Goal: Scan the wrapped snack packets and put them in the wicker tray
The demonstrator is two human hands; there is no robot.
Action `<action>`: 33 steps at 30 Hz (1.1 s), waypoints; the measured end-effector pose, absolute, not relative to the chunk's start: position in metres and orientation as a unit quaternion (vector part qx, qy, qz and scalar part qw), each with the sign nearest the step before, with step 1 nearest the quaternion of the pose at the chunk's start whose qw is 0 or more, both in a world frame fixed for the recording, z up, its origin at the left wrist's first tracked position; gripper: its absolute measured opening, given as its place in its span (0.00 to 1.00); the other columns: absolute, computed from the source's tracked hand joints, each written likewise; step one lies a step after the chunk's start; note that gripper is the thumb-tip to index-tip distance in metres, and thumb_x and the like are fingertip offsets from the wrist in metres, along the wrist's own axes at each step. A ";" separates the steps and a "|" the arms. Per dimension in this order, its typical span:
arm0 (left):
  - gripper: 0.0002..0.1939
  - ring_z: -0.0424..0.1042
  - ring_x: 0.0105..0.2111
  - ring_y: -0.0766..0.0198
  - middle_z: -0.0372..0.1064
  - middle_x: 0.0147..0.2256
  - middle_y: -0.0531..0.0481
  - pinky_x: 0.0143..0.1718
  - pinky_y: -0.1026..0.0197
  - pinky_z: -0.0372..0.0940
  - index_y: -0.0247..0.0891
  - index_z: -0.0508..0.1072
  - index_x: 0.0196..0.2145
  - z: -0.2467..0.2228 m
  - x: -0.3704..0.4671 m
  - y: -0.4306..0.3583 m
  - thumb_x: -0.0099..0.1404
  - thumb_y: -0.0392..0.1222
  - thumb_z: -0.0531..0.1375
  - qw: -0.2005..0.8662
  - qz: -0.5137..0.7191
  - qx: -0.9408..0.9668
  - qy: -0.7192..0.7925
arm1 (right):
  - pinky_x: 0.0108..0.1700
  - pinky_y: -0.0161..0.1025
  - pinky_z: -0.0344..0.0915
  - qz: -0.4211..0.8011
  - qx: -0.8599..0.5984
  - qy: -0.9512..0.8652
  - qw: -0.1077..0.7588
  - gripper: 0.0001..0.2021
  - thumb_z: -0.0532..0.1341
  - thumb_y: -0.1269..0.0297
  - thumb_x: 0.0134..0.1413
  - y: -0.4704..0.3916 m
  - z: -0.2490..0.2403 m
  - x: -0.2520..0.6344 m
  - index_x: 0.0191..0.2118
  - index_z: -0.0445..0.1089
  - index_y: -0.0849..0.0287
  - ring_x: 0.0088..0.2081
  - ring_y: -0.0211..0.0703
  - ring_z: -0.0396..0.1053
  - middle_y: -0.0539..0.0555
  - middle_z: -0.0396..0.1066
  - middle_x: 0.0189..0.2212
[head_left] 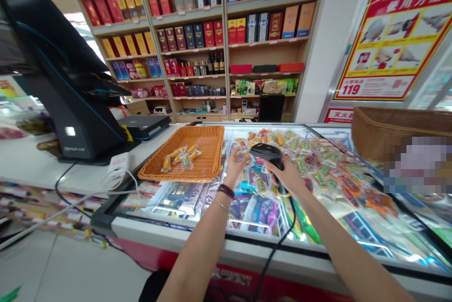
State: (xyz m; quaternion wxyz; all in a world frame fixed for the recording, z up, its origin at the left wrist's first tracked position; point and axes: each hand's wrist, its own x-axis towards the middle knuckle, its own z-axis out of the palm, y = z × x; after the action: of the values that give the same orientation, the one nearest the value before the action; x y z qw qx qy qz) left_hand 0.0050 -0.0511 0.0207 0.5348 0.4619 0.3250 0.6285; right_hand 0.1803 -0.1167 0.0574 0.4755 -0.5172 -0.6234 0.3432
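Two bare forearms reach in over the white front rim of a glass-topped freezer (158,233), with dark bead bracelets (226,191) on the left wrist. A black cable (271,258) runs up to a handheld scanner (265,151), whose handle the right hand (287,175) grips, its head pointing toward the left hand (236,165). The left hand's fingers are curled just beside the scanner's head; I cannot tell whether they pinch a packet. Small wrapped snacks (321,179) lie spread over the glass beyond and to the right. To the left, an orange wicker basket (208,163) holds several yellow wrapped pieces (187,160). Past it, on the counter, are a flat black device (144,125) and a black terminal (81,90). Behind, shelves (224,33) carry boxes and bottles, and a red-bordered poster (388,33) hangs at right.
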 end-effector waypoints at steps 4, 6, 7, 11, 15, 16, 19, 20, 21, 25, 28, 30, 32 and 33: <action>0.34 0.77 0.36 0.61 0.77 0.40 0.46 0.38 0.58 0.74 0.42 0.71 0.49 0.016 0.004 -0.048 0.47 0.52 0.76 0.528 0.630 0.470 0.322 | 0.20 0.36 0.58 0.321 -0.528 -0.635 0.462 0.21 0.63 0.42 0.52 -0.120 0.058 0.179 0.24 0.64 0.54 0.12 0.38 0.60 0.47 0.62 0.09; 0.33 0.78 0.36 0.61 0.77 0.41 0.46 0.38 0.58 0.74 0.42 0.72 0.49 0.014 0.003 -0.046 0.47 0.53 0.75 0.525 0.629 0.473 0.323 | 0.20 0.37 0.58 0.325 -0.532 -0.633 0.459 0.19 0.63 0.43 0.52 -0.122 0.060 0.179 0.24 0.64 0.54 0.12 0.39 0.61 0.47 0.63 0.09; 0.34 0.78 0.35 0.62 0.78 0.41 0.46 0.38 0.58 0.74 0.42 0.72 0.49 0.013 0.003 -0.045 0.47 0.53 0.75 0.524 0.629 0.472 0.326 | 0.20 0.37 0.59 0.326 -0.534 -0.632 0.457 0.19 0.63 0.44 0.52 -0.123 0.061 0.179 0.24 0.64 0.53 0.12 0.40 0.61 0.47 0.63 0.09; 0.35 0.77 0.34 0.62 0.78 0.39 0.46 0.37 0.58 0.74 0.40 0.71 0.49 0.013 0.004 -0.044 0.45 0.52 0.76 0.523 0.630 0.464 0.338 | 0.20 0.37 0.59 0.310 -0.541 -0.636 0.454 0.18 0.62 0.45 0.52 -0.126 0.063 0.178 0.23 0.63 0.53 0.12 0.40 0.62 0.48 0.63 0.09; 0.35 0.77 0.34 0.62 0.78 0.39 0.46 0.38 0.58 0.74 0.40 0.71 0.49 0.017 0.004 -0.047 0.45 0.50 0.76 0.523 0.628 0.463 0.344 | 0.20 0.38 0.61 0.298 -0.538 -0.642 0.457 0.18 0.62 0.47 0.53 -0.128 0.064 0.178 0.22 0.63 0.52 0.12 0.40 0.61 0.48 0.63 0.09; 0.35 0.77 0.34 0.62 0.78 0.39 0.46 0.38 0.58 0.74 0.40 0.71 0.49 0.017 0.003 -0.047 0.45 0.50 0.76 0.523 0.627 0.463 0.346 | 0.21 0.38 0.61 0.298 -0.536 -0.645 0.456 0.19 0.62 0.47 0.54 -0.129 0.064 0.178 0.21 0.63 0.52 0.12 0.40 0.62 0.48 0.63 0.09; 0.34 0.77 0.35 0.61 0.78 0.38 0.47 0.38 0.58 0.73 0.40 0.72 0.47 0.018 0.003 -0.047 0.45 0.50 0.76 0.520 0.629 0.464 0.345 | 0.21 0.38 0.61 0.298 -0.541 -0.647 0.447 0.20 0.62 0.47 0.54 -0.131 0.066 0.179 0.20 0.62 0.52 0.13 0.41 0.62 0.49 0.63 0.09; 0.34 0.77 0.35 0.61 0.78 0.38 0.47 0.37 0.58 0.73 0.40 0.72 0.47 0.018 0.003 -0.047 0.45 0.50 0.76 0.520 0.629 0.465 0.343 | 0.21 0.38 0.61 0.299 -0.545 -0.644 0.446 0.20 0.62 0.47 0.54 -0.132 0.067 0.179 0.20 0.62 0.53 0.13 0.41 0.62 0.49 0.63 0.09; 0.34 0.77 0.34 0.61 0.78 0.39 0.47 0.37 0.58 0.73 0.40 0.72 0.47 0.017 0.003 -0.047 0.44 0.50 0.76 0.519 0.630 0.466 0.342 | 0.21 0.38 0.61 0.300 -0.549 -0.640 0.446 0.20 0.62 0.46 0.54 -0.132 0.068 0.179 0.20 0.62 0.53 0.13 0.41 0.62 0.48 0.63 0.09; 0.34 0.76 0.34 0.63 0.78 0.39 0.46 0.35 0.61 0.72 0.40 0.71 0.47 0.017 0.003 -0.048 0.44 0.50 0.76 0.519 0.634 0.466 0.334 | 0.21 0.38 0.61 0.303 -0.557 -0.633 0.445 0.19 0.63 0.46 0.53 -0.133 0.067 0.181 0.21 0.63 0.52 0.13 0.41 0.62 0.48 0.64 0.09; 0.32 0.77 0.35 0.62 0.78 0.40 0.47 0.34 0.62 0.72 0.40 0.72 0.46 0.019 0.002 -0.049 0.45 0.50 0.76 0.519 0.631 0.469 0.334 | 0.21 0.38 0.61 0.302 -0.557 -0.634 0.444 0.20 0.62 0.45 0.53 -0.131 0.063 0.182 0.21 0.62 0.52 0.13 0.41 0.62 0.48 0.63 0.09; 0.32 0.77 0.35 0.62 0.78 0.40 0.47 0.34 0.62 0.72 0.40 0.72 0.45 0.021 0.001 -0.051 0.45 0.50 0.76 0.518 0.628 0.473 0.336 | 0.20 0.38 0.61 0.298 -0.557 -0.634 0.447 0.19 0.62 0.45 0.53 -0.130 0.060 0.183 0.21 0.63 0.53 0.12 0.41 0.62 0.48 0.62 0.09; 0.31 0.77 0.36 0.62 0.78 0.40 0.47 0.34 0.62 0.72 0.40 0.72 0.45 0.023 0.001 -0.052 0.46 0.50 0.75 0.516 0.625 0.477 0.340 | 0.20 0.38 0.60 0.297 -0.555 -0.634 0.450 0.19 0.62 0.45 0.53 -0.129 0.057 0.184 0.22 0.64 0.53 0.12 0.41 0.61 0.48 0.62 0.09; 0.31 0.77 0.36 0.62 0.78 0.40 0.47 0.35 0.63 0.72 0.40 0.72 0.45 0.024 0.001 -0.052 0.46 0.50 0.75 0.516 0.624 0.478 0.342 | 0.19 0.38 0.59 0.296 -0.553 -0.634 0.452 0.19 0.62 0.45 0.53 -0.130 0.057 0.184 0.23 0.65 0.53 0.12 0.41 0.61 0.48 0.62 0.09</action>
State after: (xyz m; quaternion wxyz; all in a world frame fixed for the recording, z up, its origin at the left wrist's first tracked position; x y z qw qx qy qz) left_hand 0.0007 -0.0523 0.0238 0.5156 0.4779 0.3417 0.6237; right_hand 0.1843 -0.1298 0.0571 0.4524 -0.5533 -0.6337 0.2960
